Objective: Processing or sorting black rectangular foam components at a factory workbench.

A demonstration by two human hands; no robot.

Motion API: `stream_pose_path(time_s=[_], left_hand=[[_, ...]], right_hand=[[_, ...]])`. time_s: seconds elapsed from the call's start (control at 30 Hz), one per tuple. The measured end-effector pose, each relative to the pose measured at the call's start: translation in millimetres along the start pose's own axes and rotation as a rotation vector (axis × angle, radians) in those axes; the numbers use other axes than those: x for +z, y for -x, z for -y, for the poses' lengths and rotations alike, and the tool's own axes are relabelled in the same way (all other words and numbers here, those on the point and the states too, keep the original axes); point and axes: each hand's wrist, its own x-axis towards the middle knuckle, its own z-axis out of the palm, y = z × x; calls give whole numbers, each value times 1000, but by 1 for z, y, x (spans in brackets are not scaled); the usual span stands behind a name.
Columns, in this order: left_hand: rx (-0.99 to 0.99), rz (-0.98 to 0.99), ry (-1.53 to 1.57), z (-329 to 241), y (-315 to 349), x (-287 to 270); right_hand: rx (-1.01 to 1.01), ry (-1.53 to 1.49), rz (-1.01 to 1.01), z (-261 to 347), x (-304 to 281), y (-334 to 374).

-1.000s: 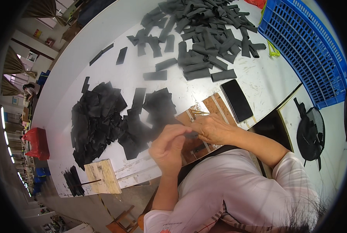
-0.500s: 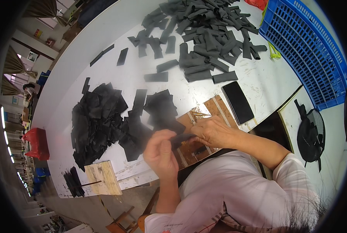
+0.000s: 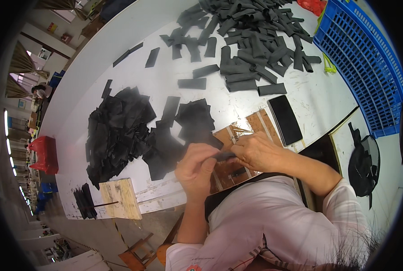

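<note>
A small dark fabric piece is stretched between my two hands in front of my body. My left hand pinches its left end between thumb and fingers. The right end is gripped by my right hand, whose fingertips are partly hidden. Thin shiny metal points stick out beside the right hand's fingers; I cannot tell what tool they belong to. Beneath both hands lies a brown board with pale strips across it. Flat black fabric pieces lie just beyond the left hand.
Left on the white table is a big heap of black fabric pieces; rolled dark fabric tubes pile up at the back. A black phone lies right of the board. Blue basket at right; wooden block at the near left edge.
The view has shifted a little, so the table's contents sit slightly differently in the picture. Both hands keep hold of the fabric piece, now slightly closer together.
</note>
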Motion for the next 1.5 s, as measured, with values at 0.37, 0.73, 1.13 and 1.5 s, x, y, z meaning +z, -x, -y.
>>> stream_pose_path(time_s=[0.37, 0.73, 1.13, 1.5], left_hand=[[-87, -212, -1235, 169, -77, -73], [-395, -207, -367, 88, -46, -91], [-577, 164, 213, 1, 67, -30], [-674, -255, 261, -34, 93, 21]], right_hand=[[520, -588, -219, -14, -40, -6], [330, -474, 257, 39, 1, 25], [330, -563, -181, 48, 48, 20], [160, -81, -340, 41, 41, 59]])
